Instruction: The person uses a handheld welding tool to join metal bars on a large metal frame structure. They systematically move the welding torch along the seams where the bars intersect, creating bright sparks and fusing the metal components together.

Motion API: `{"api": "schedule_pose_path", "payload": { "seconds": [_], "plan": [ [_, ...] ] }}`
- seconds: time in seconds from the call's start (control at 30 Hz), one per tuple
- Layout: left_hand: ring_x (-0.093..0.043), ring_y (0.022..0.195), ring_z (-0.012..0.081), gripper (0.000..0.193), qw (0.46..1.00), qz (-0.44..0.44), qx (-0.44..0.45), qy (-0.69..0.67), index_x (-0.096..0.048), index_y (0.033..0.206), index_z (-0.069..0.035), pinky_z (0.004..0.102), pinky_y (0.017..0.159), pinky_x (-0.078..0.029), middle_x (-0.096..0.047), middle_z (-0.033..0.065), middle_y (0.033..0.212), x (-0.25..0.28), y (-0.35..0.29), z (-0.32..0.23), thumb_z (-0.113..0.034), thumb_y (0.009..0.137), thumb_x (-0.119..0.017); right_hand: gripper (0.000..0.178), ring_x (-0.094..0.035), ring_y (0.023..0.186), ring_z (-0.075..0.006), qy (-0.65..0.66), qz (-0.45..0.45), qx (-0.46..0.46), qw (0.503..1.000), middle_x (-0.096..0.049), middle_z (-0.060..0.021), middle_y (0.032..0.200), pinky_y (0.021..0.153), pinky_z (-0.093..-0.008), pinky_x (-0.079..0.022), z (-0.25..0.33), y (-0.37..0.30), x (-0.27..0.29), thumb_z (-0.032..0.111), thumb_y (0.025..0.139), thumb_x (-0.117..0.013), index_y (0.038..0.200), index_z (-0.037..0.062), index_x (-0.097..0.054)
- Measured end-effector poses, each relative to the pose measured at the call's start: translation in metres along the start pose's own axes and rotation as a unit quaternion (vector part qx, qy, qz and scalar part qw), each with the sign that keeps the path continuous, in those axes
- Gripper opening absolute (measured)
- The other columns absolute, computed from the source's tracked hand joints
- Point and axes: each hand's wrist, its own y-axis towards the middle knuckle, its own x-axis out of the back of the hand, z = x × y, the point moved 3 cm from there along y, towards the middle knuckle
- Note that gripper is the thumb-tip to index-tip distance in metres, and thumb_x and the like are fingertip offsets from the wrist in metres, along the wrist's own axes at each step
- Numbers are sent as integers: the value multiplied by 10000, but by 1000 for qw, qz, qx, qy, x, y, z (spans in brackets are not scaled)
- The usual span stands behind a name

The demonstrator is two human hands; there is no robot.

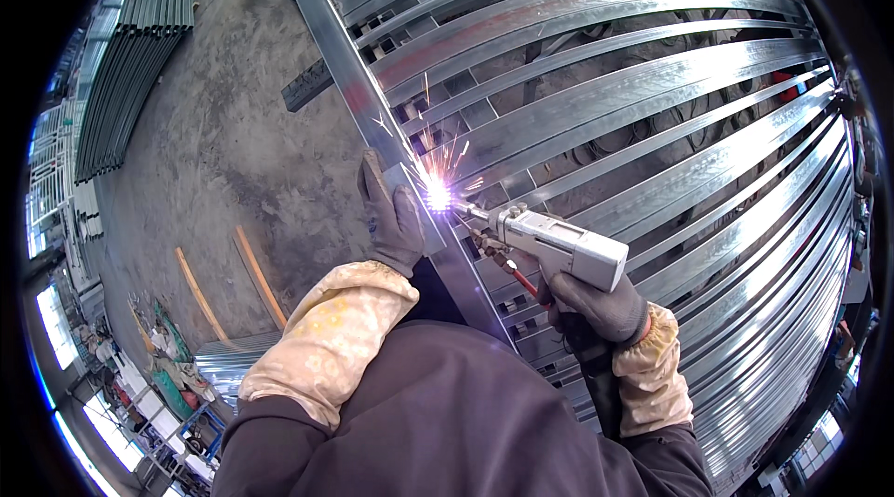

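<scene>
My right hand (596,306), in a dark grey glove, grips a silver handheld welding torch (568,245) by its handle. The torch's nozzle points left at a long metal rail (340,59), where a bright white-violet spot glows and orange sparks fly up. My gloved left hand (396,227) lies just left of the glow. Its thumb and fingers are closed about a flat metal piece (399,180) set along the rail. The glare hides the joint itself.
Long shiny metal tubes (652,68) run rightward from the rail, with gaps between them. Cables lie on the floor beneath. Stacked dark tubes (140,78) stand at the far left. Two wooden strips (259,275) lie on the concrete floor (237,134). A metal bar (307,85) juts out left.
</scene>
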Motion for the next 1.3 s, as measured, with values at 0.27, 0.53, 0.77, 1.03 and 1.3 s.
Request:
{"api": "schedule_pose_path", "payload": {
  "seconds": [0.27,0.53,0.77,1.03,1.3],
  "plan": [
    [-305,1470,440,675,1000,2,18,-5,-160,1579,86,480,1222,-250,-261,309,1581,-1,-2,2,-66,968,-401,380,-661,695,-108,6,6,14,1000,-699,-56,877,634,-274,-558,-7,0,1,198,970,-630,1282,-15,-587],
    [-300,1471,446,686,999,3,36,-19,-159,1579,89,484,1225,-244,-267,313,1578,-3,-3,5,-79,963,-409,398,-653,705,-97,10,10,2,1000,-698,-47,875,620,-269,-557,-5,-5,0,178,986,-619,1333,-7,-559],
    [-308,1467,451,684,1000,4,11,-3,-164,1572,97,484,1226,-243,-272,324,1573,2,2,-5,-89,965,-420,391,-645,701,-90,20,2,3,1000,-695,-46,867,612,-268,-554,-5,-8,-1,176,984,-622,1329,2,-566],
    [-299,1469,445,691,1000,-1,7,-17,-146,1582,78,474,1225,-237,-260,321,1572,-1,-2,4,-67,970,-431,483,-645,688,-122,-18,5,-6,1000,-691,-102,937,602,-265,-541,-11,-12,-1,176,987,-624,1419,3,-494],
    [-296,1471,449,676,999,21,36,-10,-144,1571,102,474,1226,-237,-255,326,1573,4,0,-1,-68,975,-415,510,-628,722,-97,40,-10,26,999,-678,-64,979,640,-264,-549,28,-10,-7,116,984,-589,1469,32,-454]
  ]
}}
